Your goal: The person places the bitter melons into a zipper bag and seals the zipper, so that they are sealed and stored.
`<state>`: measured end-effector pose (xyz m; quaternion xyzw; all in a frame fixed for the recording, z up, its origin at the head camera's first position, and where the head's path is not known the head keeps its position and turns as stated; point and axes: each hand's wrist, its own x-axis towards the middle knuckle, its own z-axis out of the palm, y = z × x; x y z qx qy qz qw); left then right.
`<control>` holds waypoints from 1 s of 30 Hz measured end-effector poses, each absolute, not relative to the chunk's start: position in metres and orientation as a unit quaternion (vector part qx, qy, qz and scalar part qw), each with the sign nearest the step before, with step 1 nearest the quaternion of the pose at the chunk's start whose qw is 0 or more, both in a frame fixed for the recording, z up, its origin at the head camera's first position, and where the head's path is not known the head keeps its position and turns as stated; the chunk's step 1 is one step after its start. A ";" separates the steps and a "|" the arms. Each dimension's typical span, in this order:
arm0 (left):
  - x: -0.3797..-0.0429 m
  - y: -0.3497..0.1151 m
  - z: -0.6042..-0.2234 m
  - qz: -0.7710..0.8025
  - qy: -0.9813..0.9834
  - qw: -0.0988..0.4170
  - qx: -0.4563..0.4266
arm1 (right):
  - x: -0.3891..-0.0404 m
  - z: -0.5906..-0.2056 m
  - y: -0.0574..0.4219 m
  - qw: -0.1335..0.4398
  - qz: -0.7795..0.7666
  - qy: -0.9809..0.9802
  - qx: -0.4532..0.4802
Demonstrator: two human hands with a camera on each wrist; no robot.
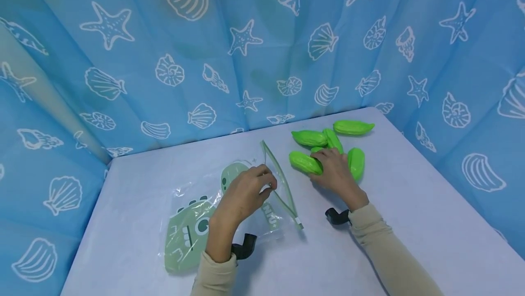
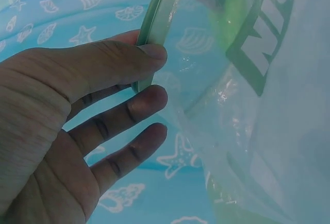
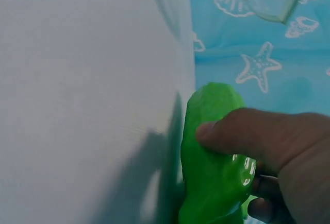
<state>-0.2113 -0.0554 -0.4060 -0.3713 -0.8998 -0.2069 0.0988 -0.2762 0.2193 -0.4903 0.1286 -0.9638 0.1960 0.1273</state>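
The right hand (image 1: 335, 170) pinches a green gourd (image 1: 302, 162) beside the other gourds (image 1: 356, 165); its glossy skin could make it slip. The left hand (image 1: 242, 193) pinches the clear bag's green rim (image 1: 280, 170); a loosened pinch could let the limp mouth sag. The gourd looks plump, bumpy; whether it touches the table (image 1: 307, 268) is hard to tell.
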 end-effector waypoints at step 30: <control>-0.211 -0.050 -0.410 -0.247 -0.884 0.093 -0.386 | -0.235 -0.459 0.238 0.110 0.347 -0.914 0.181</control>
